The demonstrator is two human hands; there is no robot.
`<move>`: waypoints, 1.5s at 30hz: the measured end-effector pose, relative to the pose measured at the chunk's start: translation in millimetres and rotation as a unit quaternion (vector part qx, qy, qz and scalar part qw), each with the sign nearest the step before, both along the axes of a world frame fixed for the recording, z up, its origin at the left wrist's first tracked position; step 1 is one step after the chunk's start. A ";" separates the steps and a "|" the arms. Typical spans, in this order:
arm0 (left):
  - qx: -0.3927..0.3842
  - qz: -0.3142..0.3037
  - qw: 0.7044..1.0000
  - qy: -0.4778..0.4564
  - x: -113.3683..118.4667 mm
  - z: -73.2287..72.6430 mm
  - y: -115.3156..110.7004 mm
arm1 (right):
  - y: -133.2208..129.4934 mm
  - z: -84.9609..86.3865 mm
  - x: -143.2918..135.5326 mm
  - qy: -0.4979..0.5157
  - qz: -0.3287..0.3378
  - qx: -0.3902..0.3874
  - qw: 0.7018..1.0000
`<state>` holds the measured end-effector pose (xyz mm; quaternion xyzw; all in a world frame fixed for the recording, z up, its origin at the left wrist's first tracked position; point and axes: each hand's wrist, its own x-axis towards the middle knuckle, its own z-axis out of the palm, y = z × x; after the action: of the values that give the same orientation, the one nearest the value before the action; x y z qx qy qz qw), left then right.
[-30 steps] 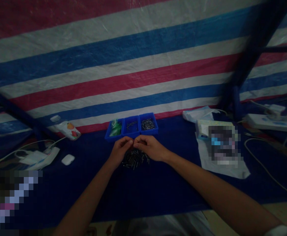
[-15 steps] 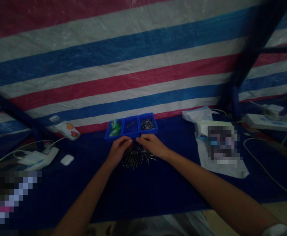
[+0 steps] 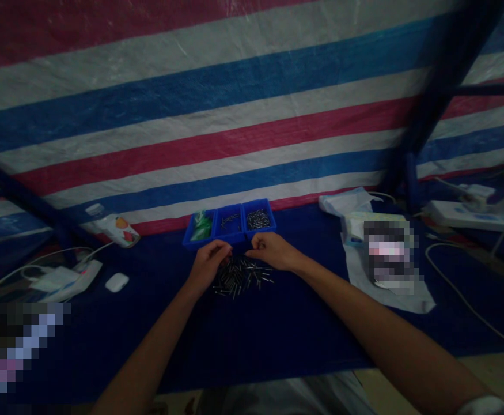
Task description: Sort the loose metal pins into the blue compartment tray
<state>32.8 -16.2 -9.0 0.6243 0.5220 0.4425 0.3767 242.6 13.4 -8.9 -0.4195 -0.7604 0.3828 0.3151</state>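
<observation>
A loose pile of small dark metal pins (image 3: 238,279) lies on the blue table. Over its left edge is my left hand (image 3: 212,260), fingers pinched together on something too small to make out. My right hand (image 3: 273,251) is curled above the pile's right side, and whatever its fingers hold is hidden. Just behind the hands stand three joined blue bins: the left bin (image 3: 186,237) has a green and clear plastic bag (image 3: 201,225), the middle bin (image 3: 228,233) a few thin pins, the right bin (image 3: 271,208) many small metal pieces.
On the left are a bottle (image 3: 122,229), a white case (image 3: 117,282) and a power strip (image 3: 83,280) with cables. To the right, a box (image 3: 354,228) and white paper (image 3: 357,288) lie near another power strip (image 3: 454,214). A striped sheet (image 3: 234,124) hangs behind.
My right hand has moved slightly right, away from my left hand, and its fingers have curled in more. My left hand has stayed nearly in place.
</observation>
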 end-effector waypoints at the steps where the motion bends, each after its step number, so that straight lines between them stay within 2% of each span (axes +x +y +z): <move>1: 0.004 -0.002 1.000 0.006 0.1 -0.3 0.1 | -0.1 1.0 -0.7 0.007 0.010 0.002 1.000; 4: 0.019 -0.010 0.999 0.024 0.5 -0.7 -0.2 | -2.8 4.4 -2.1 0.014 0.046 0.021 0.999; 8: 0.038 -0.030 0.997 0.058 2.3 -0.3 -2.9 | -11.6 7.5 -2.3 -0.052 0.087 0.087 0.991; 13: 0.043 -0.061 0.992 0.104 5.9 -0.2 -8.1 | -24.9 7.0 -5.7 -0.157 0.074 0.197 0.965; 19: 0.082 -0.125 0.976 0.162 9.0 0.5 -10.0 | -34.7 7.3 -12.2 -0.200 0.086 0.265 0.939; 25: 0.144 -0.111 0.967 0.177 8.6 2.3 -12.4 | -38.9 9.7 -13.6 -0.221 0.078 0.276 0.932; 34: 0.198 -0.162 0.946 0.197 10.6 5.4 -16.8 | -38.1 4.6 -14.5 -0.205 0.093 0.278 0.934; 39: 0.197 -0.169 0.944 0.201 10.4 3.3 -15.1 | -38.0 1.5 -16.0 -0.200 0.082 0.278 0.936; 45: 0.156 -0.124 0.959 0.201 7.3 4.0 -13.7 | -38.1 2.4 -16.1 -0.169 0.056 0.275 0.945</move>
<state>40.2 -29.9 -5.0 0.8110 0.4300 0.3338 0.2144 226.5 -24.7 -6.5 -0.3318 -0.9005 0.0992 0.2628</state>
